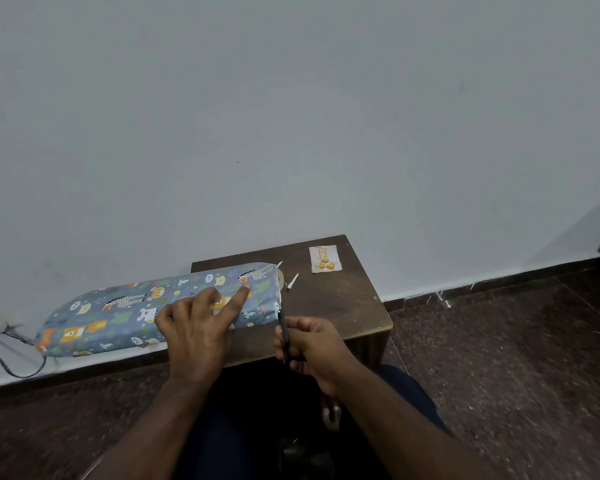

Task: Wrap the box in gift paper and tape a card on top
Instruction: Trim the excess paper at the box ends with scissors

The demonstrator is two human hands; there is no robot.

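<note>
Long box (125, 311) lying wrapped in blue animal-print paper across the small brown table (343, 299).
Left hand (196, 327) is pressing its top, forefinger straight; right hand (309, 344) is gripping dark scissors (284, 332) at its right end; card (325, 259) is lying apart.

Just one head cam, wide-angle, looking forward and down from above the lap at a small table (343, 299) against the wall (291, 116). Pretty close, arm's reach.
</note>
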